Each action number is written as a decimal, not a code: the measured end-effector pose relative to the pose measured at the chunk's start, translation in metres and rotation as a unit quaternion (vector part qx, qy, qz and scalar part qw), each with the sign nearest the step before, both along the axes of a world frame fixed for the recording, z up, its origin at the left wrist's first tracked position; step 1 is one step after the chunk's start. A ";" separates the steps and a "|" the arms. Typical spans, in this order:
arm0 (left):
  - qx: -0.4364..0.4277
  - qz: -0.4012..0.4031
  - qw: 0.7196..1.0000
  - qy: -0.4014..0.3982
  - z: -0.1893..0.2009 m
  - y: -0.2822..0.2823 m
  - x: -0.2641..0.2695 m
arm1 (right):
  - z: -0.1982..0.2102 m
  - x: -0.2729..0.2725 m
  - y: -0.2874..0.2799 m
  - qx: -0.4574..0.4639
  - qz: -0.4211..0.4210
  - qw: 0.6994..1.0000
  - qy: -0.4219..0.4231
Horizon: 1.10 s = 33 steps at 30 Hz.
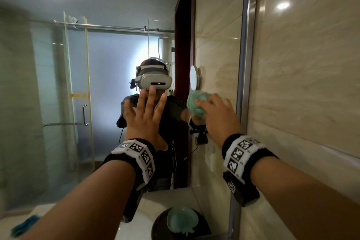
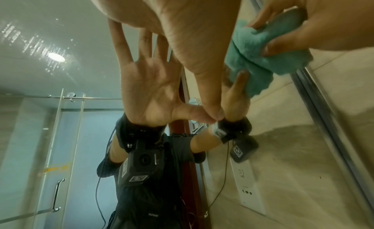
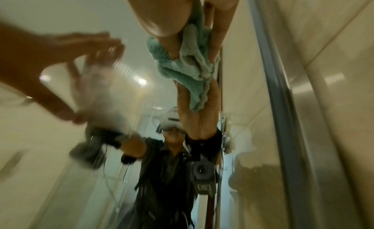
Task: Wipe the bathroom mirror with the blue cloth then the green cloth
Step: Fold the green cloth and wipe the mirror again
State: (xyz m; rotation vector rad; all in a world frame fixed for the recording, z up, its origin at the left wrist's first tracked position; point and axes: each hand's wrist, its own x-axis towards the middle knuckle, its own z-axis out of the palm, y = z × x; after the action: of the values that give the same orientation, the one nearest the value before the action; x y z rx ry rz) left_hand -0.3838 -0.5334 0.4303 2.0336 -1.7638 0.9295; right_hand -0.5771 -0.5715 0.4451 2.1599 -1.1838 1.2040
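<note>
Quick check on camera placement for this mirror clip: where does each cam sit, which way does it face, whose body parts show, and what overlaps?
Head: on the person's head, facing the mirror; both forearms, left hand flat, right hand holding the green cloth.
Left wrist: under the left palm, looking along the fingers at the glass.
Right wrist: under the right hand, looking at the cloth and mirror frame.
Shared: all show the green cloth on the mirror.

Green cloth point(image 1: 195, 106) bunched in my right hand point(image 1: 219, 118): fluffy terry pile, matt, soft folds. Mirror point(image 1: 97, 64) glass smooth and glossy, with smears and speckles near the reflected ceiling light in the left wrist view. Mirror frame point(image 1: 247, 64) at right: brushed metal, dull sheen. Wall tiles point(image 1: 311, 64) beyond it: polished beige stone look, glossy. My wristbands point(image 1: 245, 154): black knit fabric, matt.
</note>
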 end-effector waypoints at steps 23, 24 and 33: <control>0.020 0.002 1.000 -0.001 -0.038 0.005 0.007 | -0.017 -0.002 0.000 0.016 0.016 0.998 -0.066; 0.020 0.003 1.000 -0.001 -0.039 0.005 0.007 | -0.031 0.000 0.003 0.010 0.019 1.000 -0.020; 0.030 0.003 1.000 -0.005 -0.046 0.008 0.010 | -0.083 -0.005 0.012 0.015 0.048 0.975 0.218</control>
State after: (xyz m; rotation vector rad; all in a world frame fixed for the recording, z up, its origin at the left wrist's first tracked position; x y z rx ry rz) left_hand -0.3741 -0.5251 0.3841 2.0754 -1.8129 0.8991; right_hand -0.5825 -0.5590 0.3619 2.3645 -0.9195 0.6903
